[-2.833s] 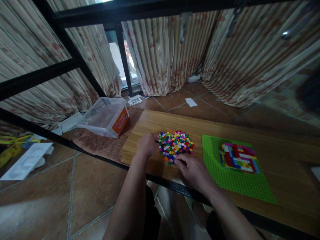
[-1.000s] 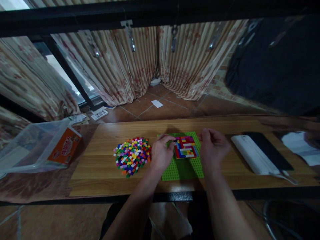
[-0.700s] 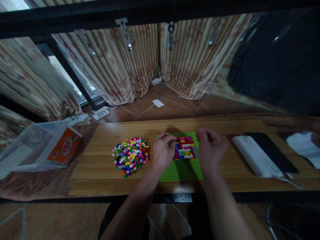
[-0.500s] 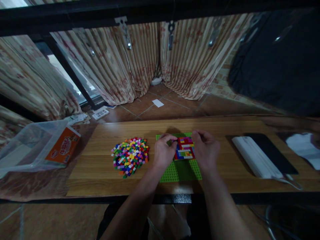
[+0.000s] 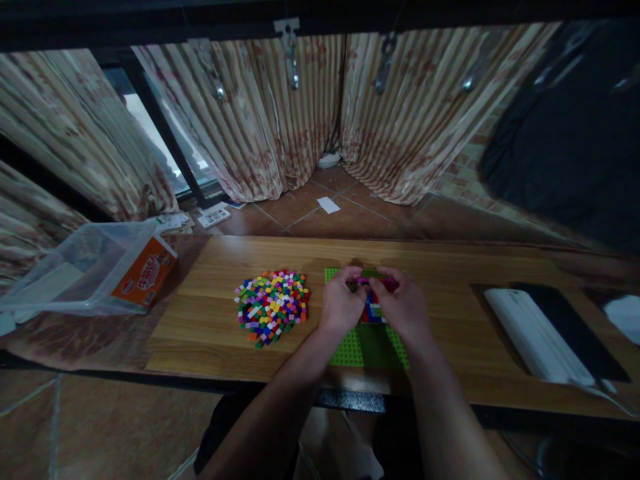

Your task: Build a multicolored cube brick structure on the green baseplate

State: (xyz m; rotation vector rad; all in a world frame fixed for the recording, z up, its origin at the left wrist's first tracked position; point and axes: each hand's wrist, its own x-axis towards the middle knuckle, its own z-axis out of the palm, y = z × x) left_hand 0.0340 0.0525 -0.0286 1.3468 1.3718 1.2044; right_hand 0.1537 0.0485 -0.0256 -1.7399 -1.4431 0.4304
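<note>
A bright green studded baseplate lies on the wooden bench in front of me. On it is a multicoloured block of toy bricks, partly covered by my fingers. My left hand is closed at the block's left far side, and my right hand is closed at its right far side. Thumbs of both hands almost meet over it, and magenta bricks show between the fingers. To the left of my left hand spreads a pile of small loose toy bricks in many colours.
A clear plastic bin with an orange label stands beyond the bench's left end. On the right lie a white elongated device with a cable and a dark flat panel. Curtains hang beyond the wooden bench.
My right hand has come left and inward, so both hands are now close together over the brick block, covering more of it. The camera view has turned slightly left.
</note>
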